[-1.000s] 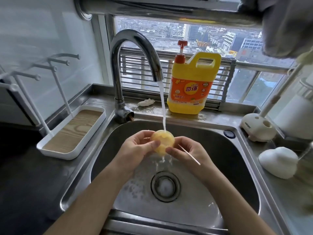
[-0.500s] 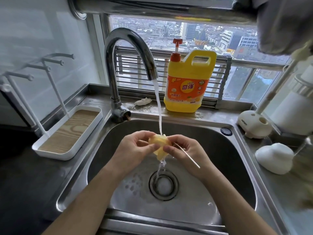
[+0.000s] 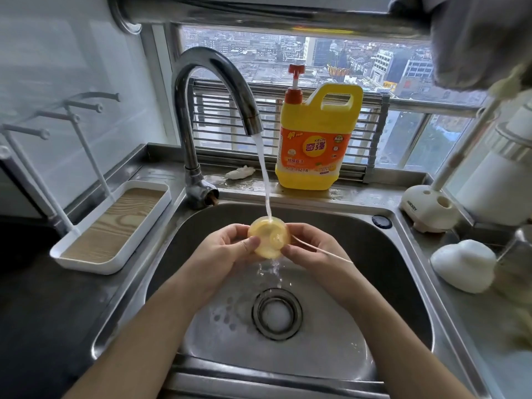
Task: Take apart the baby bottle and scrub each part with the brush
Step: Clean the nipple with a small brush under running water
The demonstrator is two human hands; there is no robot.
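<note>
At frame centre, the yellow silicone nipple (image 3: 269, 240) is pinched between both hands under the faucet (image 3: 213, 90) stream, round face toward the camera. The left hand (image 3: 227, 251) grips its left edge. The right hand (image 3: 313, 251) pinches its right edge and holds a thin white brush stick (image 3: 325, 250) slanting away to the lower right, so I judge it must swing inward to scrub.

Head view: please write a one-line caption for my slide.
Left hand and right hand hold a round translucent yellow bottle part under water from the curved steel faucet over the steel sink.
</note>
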